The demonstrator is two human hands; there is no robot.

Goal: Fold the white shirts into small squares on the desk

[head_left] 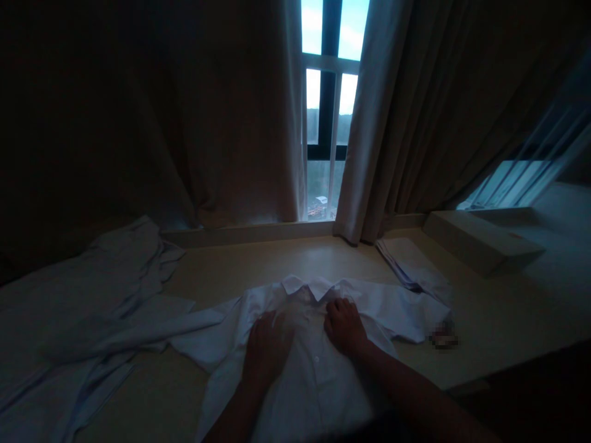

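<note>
A white collared shirt lies front side up on the pale surface, its collar pointing away from me and its sleeves out to both sides. My left hand rests over the left chest of the shirt, fingers stretched out and somewhat blurred. Just below the collar on the right, my right hand has its fingers curled in on the fabric, pinching the shirt front. A small button shows on the front strip between my forearms.
Rumpled white clothes are heaped at the left, touching the shirt's sleeve. Folded white cloth lies behind the right sleeve. A pale box stands at the back right. Long curtains hang beside the window. A small blurred-out item sits by the right sleeve.
</note>
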